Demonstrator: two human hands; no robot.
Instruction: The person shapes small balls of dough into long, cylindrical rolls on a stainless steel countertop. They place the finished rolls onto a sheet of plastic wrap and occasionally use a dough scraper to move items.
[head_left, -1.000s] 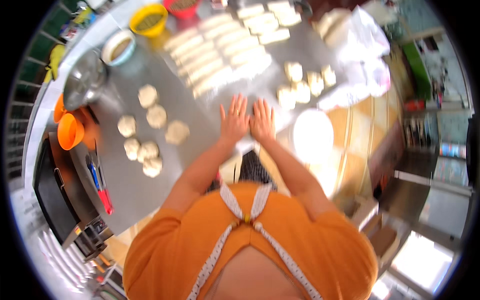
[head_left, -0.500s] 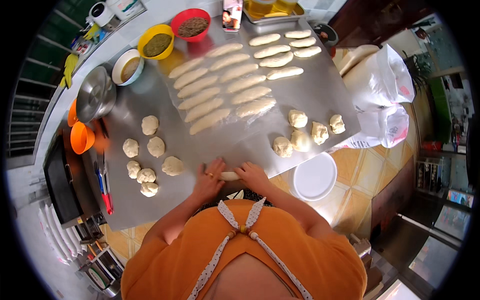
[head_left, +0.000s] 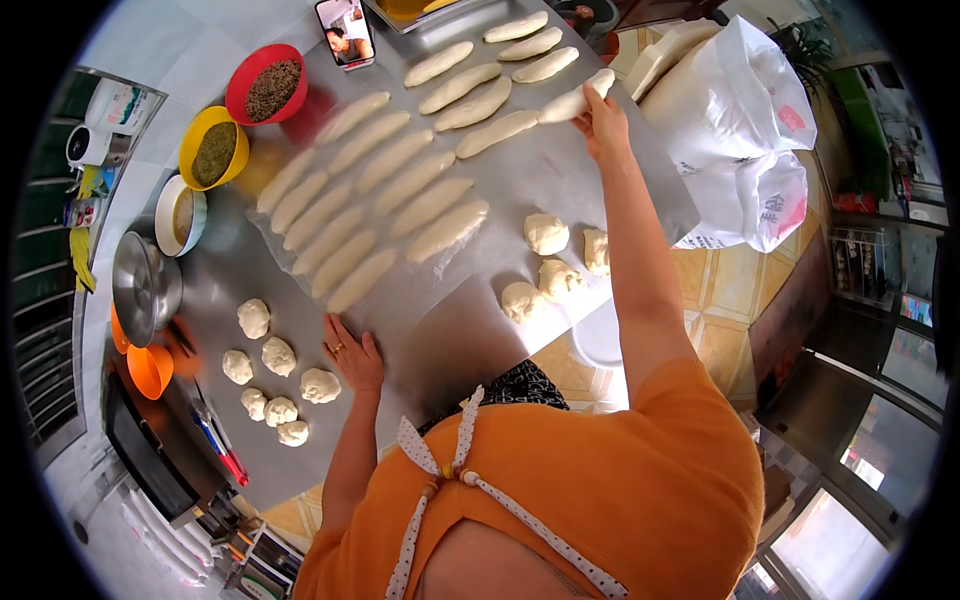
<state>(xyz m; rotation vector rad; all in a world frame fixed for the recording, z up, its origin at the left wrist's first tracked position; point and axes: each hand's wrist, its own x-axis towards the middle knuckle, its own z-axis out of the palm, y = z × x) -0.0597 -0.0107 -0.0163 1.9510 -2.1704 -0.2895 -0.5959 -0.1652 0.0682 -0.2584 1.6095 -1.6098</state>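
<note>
My right hand [head_left: 603,122] is stretched out to the far right of the steel table [head_left: 440,325]. Its fingers are closed on the right end of a pale dough log [head_left: 572,98], at the end of a row of bare dough logs [head_left: 482,104]. The held log's other end meets or nearly meets a neighbouring log [head_left: 497,134]. Fingers apart, my left hand [head_left: 354,354] lies on the table and holds nothing. Beside it is a group of dough balls [head_left: 279,356]. Just beyond, two columns of dough logs [head_left: 412,182] lie under clear plastic film.
More dough balls [head_left: 546,234] sit near the right edge, partly behind my right arm. Along the back left stand a red bowl [head_left: 240,92], a yellow bowl [head_left: 238,160], a white bowl [head_left: 168,232] and a steel bowl [head_left: 138,290]. White sacks [head_left: 735,100] stand right of the table.
My right hand has carried a dough log from the near edge to the far right. My left hand has let go of that dough and shifted left. The view has turned too.
</note>
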